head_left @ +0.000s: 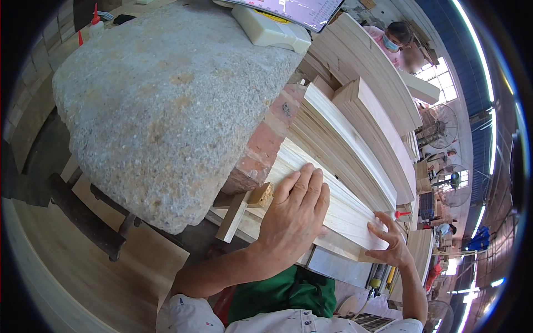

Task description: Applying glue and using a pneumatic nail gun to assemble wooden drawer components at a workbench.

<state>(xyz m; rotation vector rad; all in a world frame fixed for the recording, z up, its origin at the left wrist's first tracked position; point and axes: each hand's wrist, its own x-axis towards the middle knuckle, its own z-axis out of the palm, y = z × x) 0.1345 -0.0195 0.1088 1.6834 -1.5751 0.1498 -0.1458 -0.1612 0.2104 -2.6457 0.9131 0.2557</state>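
My left hand [297, 213] lies flat on a long pale wooden board [344, 202], fingers stretched out over its top face. At the board's right end is my right hand [393, 243], with its fingers and thumb spread apart around the end and touching it. Beside my left hand a short wood block [261, 195] and a thin wooden strip [233, 219] stick out from next to a red brick [258, 150]. Whether other boards lie directly under this one is hard to make out.
A large rough stone [166, 111] fills the left, with a white device [272, 33] and a lit screen [300, 10] at its far edge. Stacked boards [377, 133] rise beyond my hands. A masked person [388, 41] is behind them. A red-tipped bottle [402, 214] stands by my right hand.
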